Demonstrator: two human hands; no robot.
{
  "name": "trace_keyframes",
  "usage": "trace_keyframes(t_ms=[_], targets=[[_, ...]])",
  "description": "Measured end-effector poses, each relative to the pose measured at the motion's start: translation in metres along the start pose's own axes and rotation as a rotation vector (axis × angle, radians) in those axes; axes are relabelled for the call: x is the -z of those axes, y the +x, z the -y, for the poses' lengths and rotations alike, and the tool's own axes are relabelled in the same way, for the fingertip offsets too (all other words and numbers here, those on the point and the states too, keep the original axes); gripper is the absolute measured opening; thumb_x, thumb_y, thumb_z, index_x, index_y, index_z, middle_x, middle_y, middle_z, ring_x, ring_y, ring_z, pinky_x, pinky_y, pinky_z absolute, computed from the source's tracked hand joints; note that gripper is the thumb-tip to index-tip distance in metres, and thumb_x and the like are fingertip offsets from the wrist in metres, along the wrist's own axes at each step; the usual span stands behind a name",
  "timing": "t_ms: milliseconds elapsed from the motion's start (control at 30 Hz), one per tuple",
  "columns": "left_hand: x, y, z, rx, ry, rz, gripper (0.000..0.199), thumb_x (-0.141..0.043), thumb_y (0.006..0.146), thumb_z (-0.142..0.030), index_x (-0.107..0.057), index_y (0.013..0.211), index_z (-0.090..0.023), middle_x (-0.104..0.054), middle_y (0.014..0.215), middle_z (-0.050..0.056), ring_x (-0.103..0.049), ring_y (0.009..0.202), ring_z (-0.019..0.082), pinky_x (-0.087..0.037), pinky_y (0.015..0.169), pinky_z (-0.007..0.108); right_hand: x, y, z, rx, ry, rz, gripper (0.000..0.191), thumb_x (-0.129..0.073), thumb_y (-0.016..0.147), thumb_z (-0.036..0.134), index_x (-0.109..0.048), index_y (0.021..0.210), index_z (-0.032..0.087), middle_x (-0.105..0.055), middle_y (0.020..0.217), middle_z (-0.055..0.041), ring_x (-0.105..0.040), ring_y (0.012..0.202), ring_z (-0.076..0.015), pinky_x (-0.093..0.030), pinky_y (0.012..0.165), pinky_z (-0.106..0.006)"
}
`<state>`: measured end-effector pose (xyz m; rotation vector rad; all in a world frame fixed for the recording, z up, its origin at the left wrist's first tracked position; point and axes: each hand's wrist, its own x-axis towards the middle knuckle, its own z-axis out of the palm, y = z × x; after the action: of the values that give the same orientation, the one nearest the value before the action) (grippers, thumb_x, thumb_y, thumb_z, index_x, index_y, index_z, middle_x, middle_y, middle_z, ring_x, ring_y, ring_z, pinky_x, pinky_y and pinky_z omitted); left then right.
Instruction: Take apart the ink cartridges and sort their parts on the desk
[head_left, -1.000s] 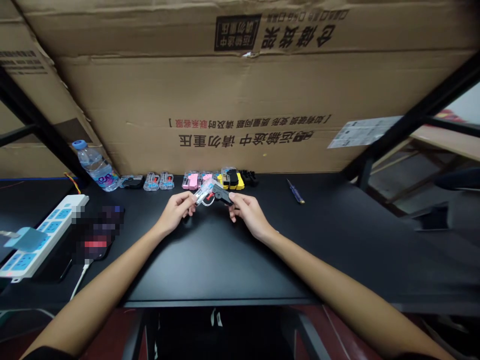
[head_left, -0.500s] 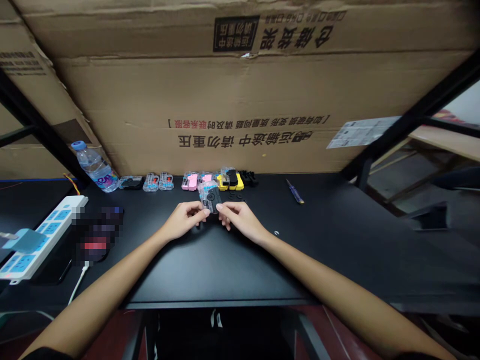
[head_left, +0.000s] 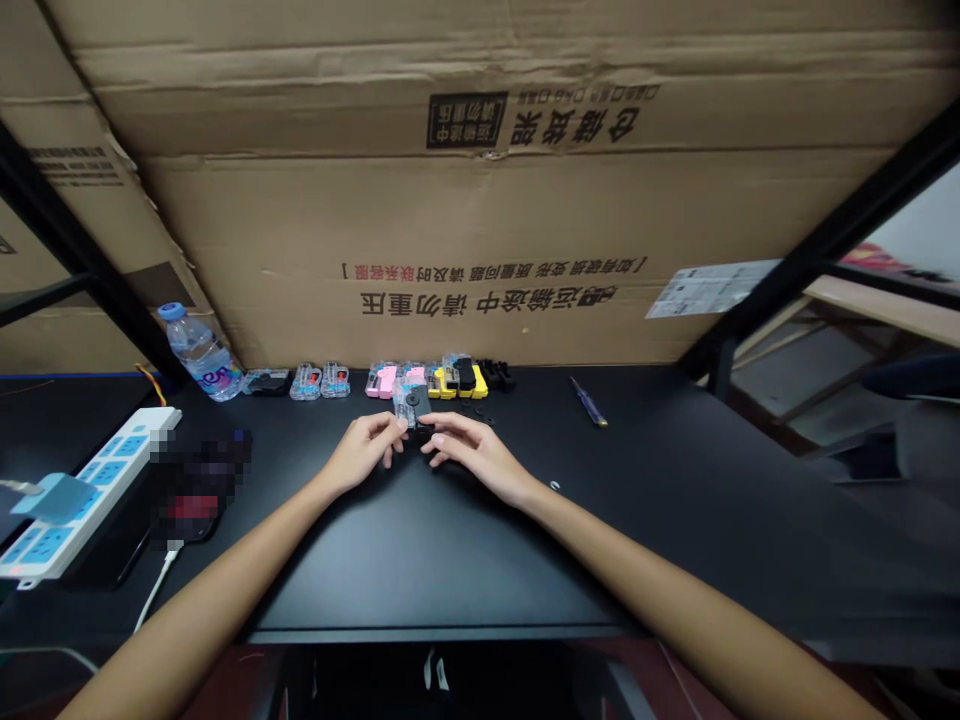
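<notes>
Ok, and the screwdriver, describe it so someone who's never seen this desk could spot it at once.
Find the big cardboard behind the black table. Along its foot, follow the row of plastic pieces right, past the yellow ones and black parts. Beyond them lies the screwdriver, slanting on its own: long and thin with a blue handle, where they are short and chunky.

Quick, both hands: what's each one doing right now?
Left hand: closed, pinching the clear-and-black plastic piece.
Right hand: fingers partly curled at the same piece's lower edge; whether it grips can't be told.
</notes>
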<state>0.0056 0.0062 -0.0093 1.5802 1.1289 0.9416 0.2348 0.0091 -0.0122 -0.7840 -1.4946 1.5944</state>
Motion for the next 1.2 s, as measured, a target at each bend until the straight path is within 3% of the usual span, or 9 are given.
trace_keyframes(t_ms=[133,267,467,667,967,1200], targets=[[-0.001,0.003,0.003,-0.007,0.013,-0.010,0.056,-0.055,0.097,-0.069,-0.067,0.084,-0.016,-0.067,0.076,0.001,-0.056,0.049,0.009,-0.042,0.053,0.023,0.002,0.003,-0.002,-0.042,0.065,-0.060,0.048,-0.083,0.088,0.042,-0.076,0.131,0.024,-0.079,0.114,-0.0093,-0.074,0.111,-0.0245,-0.061,0.099,-0.044],[-0.001,0.006,0.009,0.001,0.003,-0.001,0.053,-0.053,0.100,-0.065,-0.072,0.105,-0.016,-0.071,0.083,0.001,-0.058,0.050,0.009,-0.045,0.056,0.024,0.008,0.014,-0.004,-0.033,0.111,-0.134,0.043,-0.084,0.087,0.040,-0.079,0.126,0.024,-0.078,0.124,-0.0100,-0.071,0.124,-0.0263,-0.054,0.112,-0.045],[-0.002,0.007,0.014,0.023,0.012,0.031,0.054,-0.065,0.093,-0.055,-0.068,0.126,-0.014,-0.073,0.081,0.002,-0.060,0.052,0.011,-0.049,0.062,0.027,0.027,0.038,-0.010,-0.017,0.166,-0.184,0.042,-0.088,0.082,0.038,-0.080,0.121,0.024,-0.078,0.128,-0.0083,-0.071,0.127,-0.0268,-0.045,0.123,-0.046],[-0.002,0.005,0.010,0.023,0.017,0.049,0.048,-0.066,0.091,-0.050,-0.069,0.123,-0.014,-0.073,0.079,0.001,-0.060,0.053,0.012,-0.050,0.064,0.028,0.032,0.039,-0.009,-0.042,0.204,-0.164,0.049,-0.088,0.082,0.033,-0.076,0.129,0.028,-0.079,0.125,-0.0052,-0.068,0.134,-0.0261,-0.041,0.127,-0.045],[-0.002,0.003,0.007,0.022,0.021,0.058,0.042,-0.067,0.092,-0.047,-0.071,0.119,-0.016,-0.072,0.077,0.001,-0.061,0.054,0.012,-0.051,0.064,0.028,0.029,0.037,-0.010,-0.004,0.174,-0.277,0.040,-0.088,0.078,0.031,-0.079,0.117,0.026,-0.080,0.123,-0.0069,-0.064,0.139,-0.0281,-0.042,0.127,-0.045],[0.000,0.002,0.003,-0.025,0.026,0.014,0.035,-0.066,0.093,-0.048,-0.074,0.107,-0.016,-0.073,0.075,0.003,-0.061,0.054,0.012,-0.051,0.060,0.026,0.030,0.036,-0.011,-0.028,0.146,-0.221,0.044,-0.086,0.082,0.038,-0.076,0.124,0.027,-0.078,0.130,-0.0084,-0.061,0.143,-0.0291,-0.042,0.128,-0.050]])
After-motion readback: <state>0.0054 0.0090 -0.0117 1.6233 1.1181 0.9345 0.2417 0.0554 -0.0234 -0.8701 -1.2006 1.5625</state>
